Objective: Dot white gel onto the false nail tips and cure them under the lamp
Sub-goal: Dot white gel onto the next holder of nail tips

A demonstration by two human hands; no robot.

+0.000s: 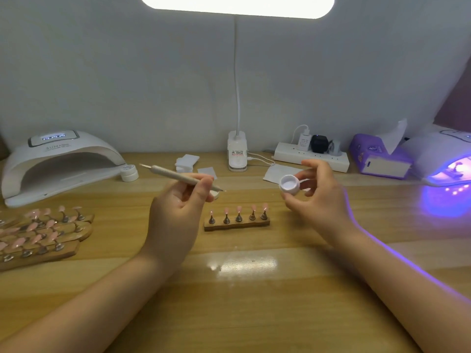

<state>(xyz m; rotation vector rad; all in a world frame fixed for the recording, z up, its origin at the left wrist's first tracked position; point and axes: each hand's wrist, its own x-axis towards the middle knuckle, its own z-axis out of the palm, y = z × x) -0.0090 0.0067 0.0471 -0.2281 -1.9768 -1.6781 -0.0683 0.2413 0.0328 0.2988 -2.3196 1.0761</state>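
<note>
A: Gel pot [291, 186] was white, its contents white too. Dotting pen [178, 176] was pale beige-grey.

B: Nail tips [238, 209] on the centre stand [237, 223]?

A: Pink, on dark metal pegs; the stand was brown wood. Table [254, 289] showed light wood grain.

B: Lamps?

A: Left curing lamp [60, 164] was white. Right curing lamp [443, 159] was white, glowing violet inside. Tissue box [377, 159] was purple.
</note>
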